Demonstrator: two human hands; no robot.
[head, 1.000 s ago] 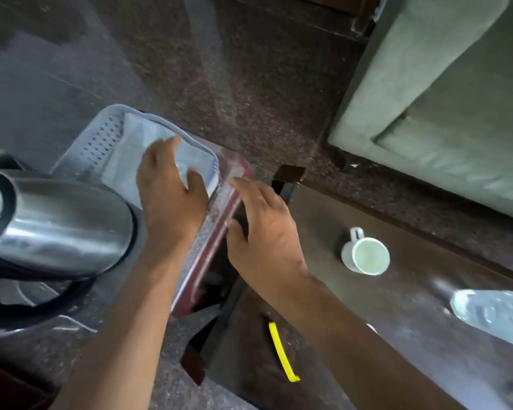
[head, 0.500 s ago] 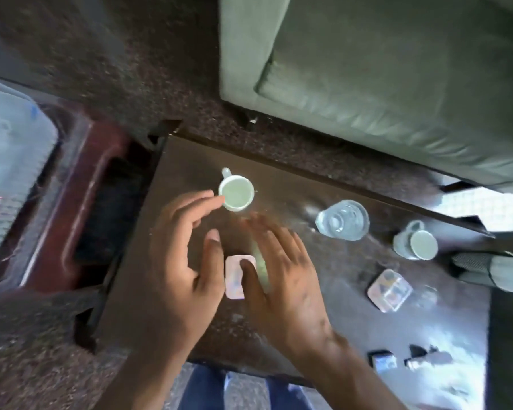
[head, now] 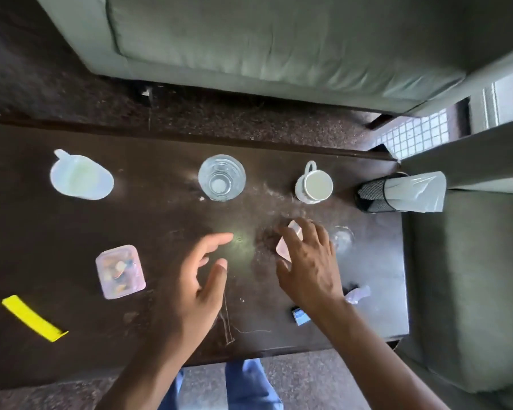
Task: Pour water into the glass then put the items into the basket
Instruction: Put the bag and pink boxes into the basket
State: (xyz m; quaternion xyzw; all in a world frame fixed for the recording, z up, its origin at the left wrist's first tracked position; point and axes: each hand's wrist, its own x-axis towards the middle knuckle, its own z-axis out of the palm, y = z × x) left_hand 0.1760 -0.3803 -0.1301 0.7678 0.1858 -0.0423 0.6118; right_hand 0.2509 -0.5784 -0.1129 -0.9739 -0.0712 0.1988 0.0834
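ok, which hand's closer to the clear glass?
Left, marginally. The left hand hovers open just below the glass; the right hand sits below and right of it, over a small pink box.

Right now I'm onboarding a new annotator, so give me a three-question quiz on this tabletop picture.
1. True or false: the glass stands between the two cups on the table.
2. Which hand is over a small pink box?
A. left hand
B. right hand
C. neither
3. Fill in: the yellow strip lies near the table's ____ end, as the picture shows it.

Key
1. True: the left cup and the right cup flank it.
2. B: its fingers cover part of the pink box; whether they grip it is unclear.
3. left
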